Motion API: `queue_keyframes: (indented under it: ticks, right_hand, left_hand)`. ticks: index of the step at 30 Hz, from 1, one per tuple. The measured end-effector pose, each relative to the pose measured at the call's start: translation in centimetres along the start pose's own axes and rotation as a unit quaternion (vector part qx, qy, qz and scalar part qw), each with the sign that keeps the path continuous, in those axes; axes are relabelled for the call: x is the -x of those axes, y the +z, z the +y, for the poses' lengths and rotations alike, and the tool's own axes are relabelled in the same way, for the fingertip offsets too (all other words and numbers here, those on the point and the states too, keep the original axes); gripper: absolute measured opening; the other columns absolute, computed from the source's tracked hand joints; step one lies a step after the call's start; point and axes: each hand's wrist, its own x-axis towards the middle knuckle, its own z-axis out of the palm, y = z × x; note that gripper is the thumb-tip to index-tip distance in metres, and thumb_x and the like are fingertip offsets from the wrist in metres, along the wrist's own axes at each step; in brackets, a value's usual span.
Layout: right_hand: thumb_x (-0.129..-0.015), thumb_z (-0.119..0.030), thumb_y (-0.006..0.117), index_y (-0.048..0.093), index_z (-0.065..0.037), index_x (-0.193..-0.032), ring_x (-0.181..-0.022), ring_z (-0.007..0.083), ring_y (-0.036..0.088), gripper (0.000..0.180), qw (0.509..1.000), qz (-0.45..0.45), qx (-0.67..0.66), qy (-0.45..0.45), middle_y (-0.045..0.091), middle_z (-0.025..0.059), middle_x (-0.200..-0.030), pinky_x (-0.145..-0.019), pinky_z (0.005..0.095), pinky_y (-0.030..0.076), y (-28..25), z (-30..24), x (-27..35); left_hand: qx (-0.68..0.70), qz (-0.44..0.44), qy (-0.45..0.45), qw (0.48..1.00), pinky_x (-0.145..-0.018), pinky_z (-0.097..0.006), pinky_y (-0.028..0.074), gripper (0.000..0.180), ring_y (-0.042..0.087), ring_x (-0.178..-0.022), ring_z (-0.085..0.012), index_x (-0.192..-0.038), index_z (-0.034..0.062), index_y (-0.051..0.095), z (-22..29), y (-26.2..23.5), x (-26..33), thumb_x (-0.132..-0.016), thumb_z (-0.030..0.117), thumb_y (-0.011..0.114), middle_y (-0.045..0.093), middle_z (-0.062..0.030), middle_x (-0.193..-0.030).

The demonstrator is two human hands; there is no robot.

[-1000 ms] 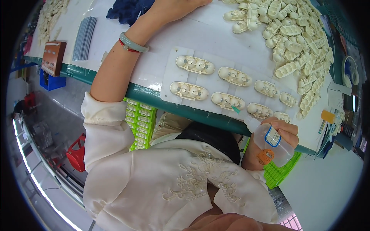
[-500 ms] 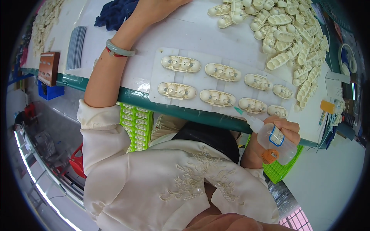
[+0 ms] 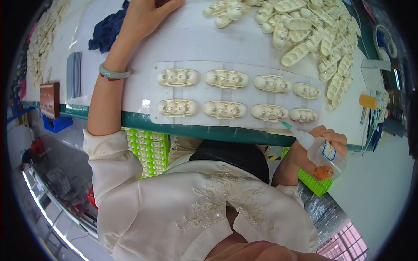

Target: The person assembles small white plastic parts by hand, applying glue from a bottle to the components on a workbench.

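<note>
My right hand is closed around a translucent squeeze bottle with a blue-edged label and an orange patch. The bottle tilts up to the left. Its thin green nozzle tip points at the near edge of a cream oval plastic part, third from the left in the near row. Two rows of such parts lie on a white flat tray. At the far left my left hand rests on the table, its thumb stretched out. The top edge cuts off its other fingers.
Loose cream plastic parts are heaped at the far right. A dark blue cloth and a grey stack of strips lie left of my arm. The table's green edge runs in front; green crates stand below it.
The bottle's tip has moved right, from the second part of the near row to the third. The whole view has shifted slightly. My left hand stays on the table.
</note>
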Motion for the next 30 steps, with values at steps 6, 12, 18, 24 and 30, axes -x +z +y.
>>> queue_keyframes:
  ticks: [6,12,18,24,30]
  right_hand:
    - [-0.079,-0.026,0.056,0.041,0.000,-0.089,-0.051,0.0163,0.043,0.032,0.999,-0.024,0.042,0.014,0.043,0.0141,-0.082,-0.041,0.0253,0.038,0.0,-0.4,0.0]
    - [-0.070,0.000,0.065,0.043,0.001,-0.097,-0.064,0.0270,0.056,0.034,0.988,-0.124,-0.065,0.067,0.048,0.0182,-0.089,-0.056,0.0401,0.050,-1.9,-0.5,0.0]
    - [-0.075,-0.009,0.061,0.042,0.001,-0.093,-0.059,0.0213,0.051,0.028,0.996,-0.049,-0.040,0.057,0.045,0.0167,-0.086,-0.049,0.0328,0.046,-0.6,-0.6,-0.3]
    - [-0.077,-0.027,0.057,0.042,0.001,-0.091,-0.054,0.0163,0.045,0.034,0.999,-0.004,0.028,0.031,0.043,0.0148,-0.084,-0.043,0.0260,0.041,-1.4,-0.2,-0.2]
    - [-0.077,-0.031,0.059,0.042,0.001,-0.091,-0.053,0.0171,0.046,0.039,0.999,-0.033,0.023,0.022,0.044,0.0151,-0.084,-0.043,0.0270,0.043,-3.0,0.9,0.7]
  left_hand:
    - [0.029,-0.011,-0.022,0.999,-0.067,-0.018,0.043,0.022,0.054,-0.072,-0.0046,-0.093,-0.0004,0.064,-0.6,0.1,-0.3,-0.082,0.019,0.062,0.062,-0.0009,-0.079]
    - [0.042,-0.006,-0.038,0.998,-0.068,-0.018,0.043,0.023,0.055,-0.073,-0.0050,-0.093,-0.0004,0.064,-0.3,0.1,-0.4,-0.082,0.019,0.062,0.063,-0.0014,-0.080]
    - [0.023,0.009,0.018,1.000,-0.062,-0.018,0.043,0.023,0.056,-0.067,-0.0061,-0.091,0.0030,0.066,-0.8,0.3,-0.5,-0.081,0.023,0.063,0.064,-0.0025,-0.075]
    - [0.038,0.005,0.004,0.999,-0.063,-0.018,0.043,0.023,0.055,-0.068,-0.0056,-0.091,0.0016,0.066,-0.9,0.2,-0.4,-0.081,0.022,0.063,0.064,-0.0023,-0.076]
    - [0.053,-0.002,-0.021,0.998,-0.065,-0.018,0.043,0.022,0.054,-0.070,-0.0043,-0.091,0.0004,0.065,-0.4,0.1,-0.5,-0.081,0.019,0.063,0.064,-0.0013,-0.077]
